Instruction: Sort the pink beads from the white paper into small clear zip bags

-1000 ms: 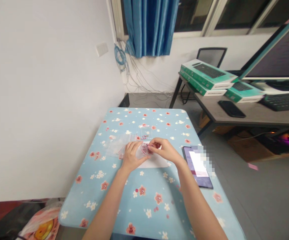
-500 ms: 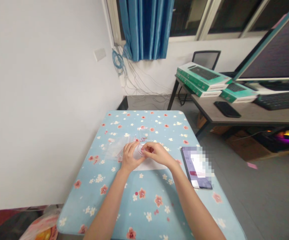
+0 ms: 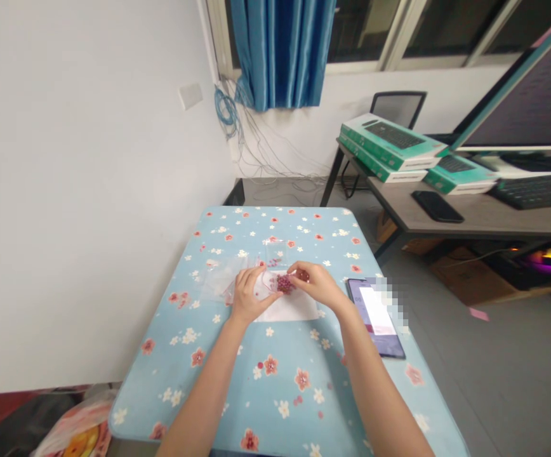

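Observation:
A small heap of dark red and pink beads [image 3: 284,284] lies on a white sheet of paper [image 3: 299,311]. My left hand [image 3: 248,297] rests at the paper's left side, thumb stretched toward the heap and fingers apart from it. Between its thumb and fingers shows part of a small clear bag [image 3: 268,279] with a reddish edge. My right hand [image 3: 322,287] is at the heap's right edge, fingers curled toward the thumb; what they pinch is too small to make out. Clear plastic bags [image 3: 218,278] lie left of my left hand. Another clear bag [image 3: 275,252] with a few pink bits lies beyond the paper.
The table has a blue flowered cover [image 3: 237,393]. A phone [image 3: 375,317] with a lit screen lies near its right edge. At right, a desk [image 3: 485,219] holds keyboard boxes [image 3: 390,143], a black phone [image 3: 436,206] and a monitor [image 3: 527,101]. A white wall [image 3: 89,190] borders the left side.
My right hand has moved right, away from my left hand, and the bead heap between them now shows. The left hand stays nearly in place.

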Action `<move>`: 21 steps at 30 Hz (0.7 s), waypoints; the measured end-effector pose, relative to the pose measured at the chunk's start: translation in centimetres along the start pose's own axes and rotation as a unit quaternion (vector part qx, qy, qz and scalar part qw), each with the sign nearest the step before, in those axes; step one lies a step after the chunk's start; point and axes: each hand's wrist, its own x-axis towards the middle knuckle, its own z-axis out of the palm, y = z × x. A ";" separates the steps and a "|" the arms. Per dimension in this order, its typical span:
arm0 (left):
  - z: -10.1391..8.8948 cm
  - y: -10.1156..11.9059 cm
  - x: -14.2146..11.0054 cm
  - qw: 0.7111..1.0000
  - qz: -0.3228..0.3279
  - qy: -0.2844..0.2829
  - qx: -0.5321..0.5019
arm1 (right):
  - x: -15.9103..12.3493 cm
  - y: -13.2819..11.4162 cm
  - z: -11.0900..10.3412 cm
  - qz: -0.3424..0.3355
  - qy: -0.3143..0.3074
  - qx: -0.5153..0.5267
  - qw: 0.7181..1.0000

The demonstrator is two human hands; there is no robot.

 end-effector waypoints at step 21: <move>0.0 0.2 0.1 1.000 -0.008 -0.001 0.001 | 0.0 1.5 1.2 0.080 -0.057 -0.199 0.975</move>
